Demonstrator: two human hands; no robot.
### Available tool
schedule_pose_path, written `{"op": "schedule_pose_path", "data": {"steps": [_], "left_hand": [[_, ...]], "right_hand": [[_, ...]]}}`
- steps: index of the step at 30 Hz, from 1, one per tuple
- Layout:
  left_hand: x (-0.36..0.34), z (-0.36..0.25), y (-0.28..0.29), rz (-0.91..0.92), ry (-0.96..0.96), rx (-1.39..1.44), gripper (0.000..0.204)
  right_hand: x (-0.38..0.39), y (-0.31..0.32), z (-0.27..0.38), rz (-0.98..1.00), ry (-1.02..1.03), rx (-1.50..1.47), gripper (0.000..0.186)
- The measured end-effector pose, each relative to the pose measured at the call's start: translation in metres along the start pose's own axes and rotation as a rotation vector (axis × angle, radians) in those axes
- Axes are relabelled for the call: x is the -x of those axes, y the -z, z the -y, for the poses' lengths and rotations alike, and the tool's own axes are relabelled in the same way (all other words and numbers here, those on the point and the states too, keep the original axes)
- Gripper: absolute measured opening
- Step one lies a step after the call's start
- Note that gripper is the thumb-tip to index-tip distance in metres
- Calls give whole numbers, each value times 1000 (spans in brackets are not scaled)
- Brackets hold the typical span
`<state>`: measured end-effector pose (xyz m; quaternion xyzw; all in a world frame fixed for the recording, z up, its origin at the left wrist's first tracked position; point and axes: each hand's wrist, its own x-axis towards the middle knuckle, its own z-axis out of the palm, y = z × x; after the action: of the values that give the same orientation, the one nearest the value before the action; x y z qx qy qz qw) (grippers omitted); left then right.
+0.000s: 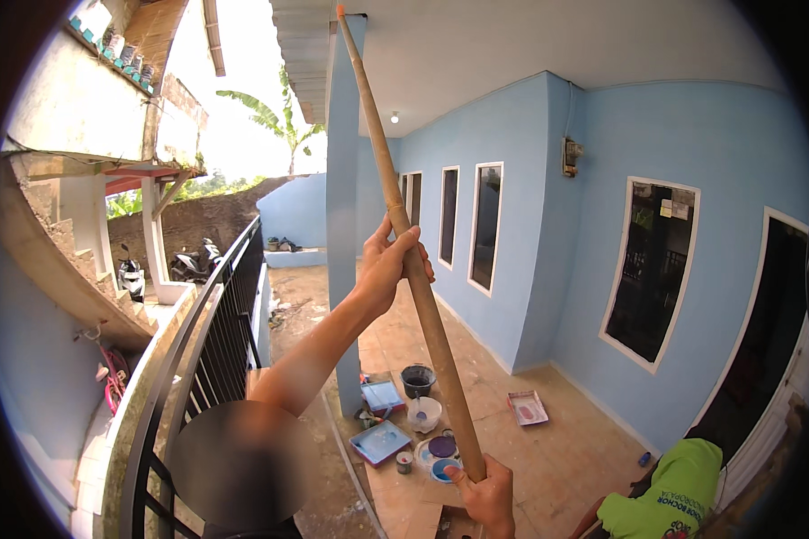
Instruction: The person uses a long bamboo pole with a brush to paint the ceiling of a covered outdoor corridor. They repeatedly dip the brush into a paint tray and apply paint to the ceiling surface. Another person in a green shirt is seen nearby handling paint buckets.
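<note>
Our left-hand grip [394, 262] and right-hand grip [484, 492] clasp one long wooden pole [433, 332]; low at right, we see dark lettering [680, 499] printed across a bright green shirt [670, 472].

The pole [440, 359] looks matt, bamboo-like wood; the railing [220, 355], black metal.
</note>
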<state>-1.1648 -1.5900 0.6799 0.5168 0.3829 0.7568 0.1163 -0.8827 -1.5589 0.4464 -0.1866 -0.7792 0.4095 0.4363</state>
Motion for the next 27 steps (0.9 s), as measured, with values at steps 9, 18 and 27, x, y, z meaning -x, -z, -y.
{"op": "schedule_pose_path", "data": {"steps": [9, 18, 27], "left_hand": [[-64, -26, 13, -78, 30, -66, 23], [11, 12, -44, -30, 47, -42, 34], [-74, 9, -26, -49, 26, -49, 25]], "right_hand": [[-59, -9, 22, 12, 74, 2, 43], [28, 26, -30, 11, -121, -17, 39], [-60, 24, 3, -31, 52, 8, 40]]}}
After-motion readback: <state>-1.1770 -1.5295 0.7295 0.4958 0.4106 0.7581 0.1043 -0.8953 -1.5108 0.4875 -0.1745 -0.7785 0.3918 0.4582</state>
